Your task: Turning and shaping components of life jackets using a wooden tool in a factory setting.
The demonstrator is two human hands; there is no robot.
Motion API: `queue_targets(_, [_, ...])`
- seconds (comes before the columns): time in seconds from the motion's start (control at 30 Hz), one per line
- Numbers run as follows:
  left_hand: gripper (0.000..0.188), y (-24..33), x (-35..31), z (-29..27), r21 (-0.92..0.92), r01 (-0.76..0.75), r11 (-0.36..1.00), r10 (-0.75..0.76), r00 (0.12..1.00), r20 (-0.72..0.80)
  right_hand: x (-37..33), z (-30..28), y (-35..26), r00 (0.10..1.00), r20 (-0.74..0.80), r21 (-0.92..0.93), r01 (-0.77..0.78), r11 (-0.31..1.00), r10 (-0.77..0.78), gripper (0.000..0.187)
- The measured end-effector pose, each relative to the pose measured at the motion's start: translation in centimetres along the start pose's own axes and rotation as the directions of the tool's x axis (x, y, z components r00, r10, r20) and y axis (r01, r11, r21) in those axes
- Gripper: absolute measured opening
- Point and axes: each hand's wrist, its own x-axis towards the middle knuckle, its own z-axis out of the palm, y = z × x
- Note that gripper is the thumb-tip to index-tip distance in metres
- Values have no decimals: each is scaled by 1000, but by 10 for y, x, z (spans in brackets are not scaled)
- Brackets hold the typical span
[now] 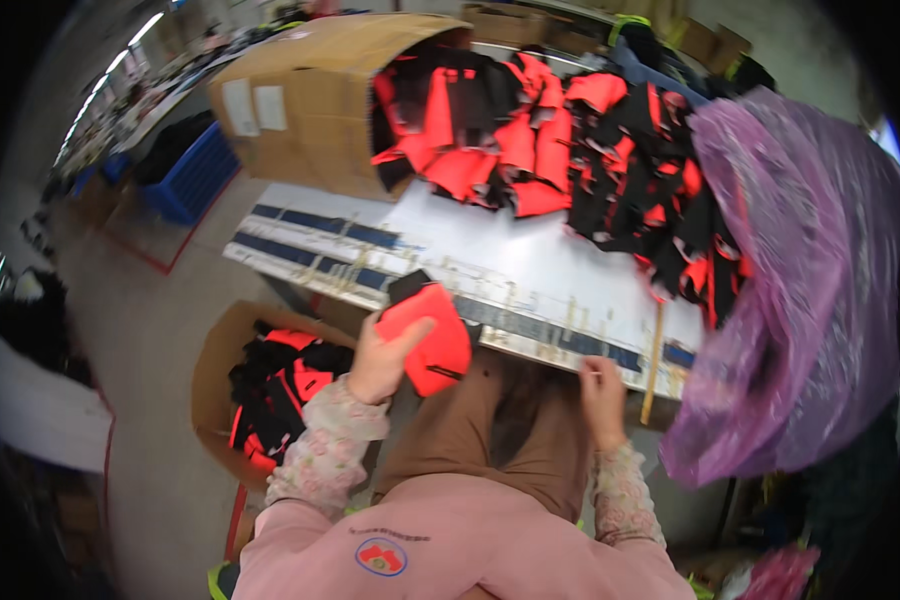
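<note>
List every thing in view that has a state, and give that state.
Left hand: gripping the red-and-black piece
Right hand: curled at the table's edge
Large cardboard box: on its side, open
Lower cardboard box: open, loaded
Fabric pile: loose, heaped
Purple bag: crumpled
Blue crate: upright

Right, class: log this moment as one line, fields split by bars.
left hand: holds red-and-black piece | right hand: at front edge of white table, grip unclear | heap of similar pieces: on table

I can read nothing: the dark lettering on my pink top and the white labels on the carton blur.
</note>
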Motion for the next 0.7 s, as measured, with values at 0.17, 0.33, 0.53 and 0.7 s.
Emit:
queue_targets(0.17, [28, 0, 13, 11, -112, 67, 991, -56, 994, 97, 20, -59, 56, 967, -206, -733, -253, 631, 148, 29])
queue_targets(0.33, [36, 9, 28, 32, -303, 90, 949, -45, 987, 152, 16, -76, 98, 918, -209, -354, -392, 849, 337, 35])
queue_targets(0.53, [46, -1, 80, 11, -537, 111, 836, -45, 990, 134, -35, -76, 96, 786, 168, 388, -608, 693, 595, 19])
queue_targets(0.7, [39, -15, 117, -8, -685, 86, 724, -79, 996, 41, -130, -56, 30, 773, 314, 426, -634, 646, 552, 15])
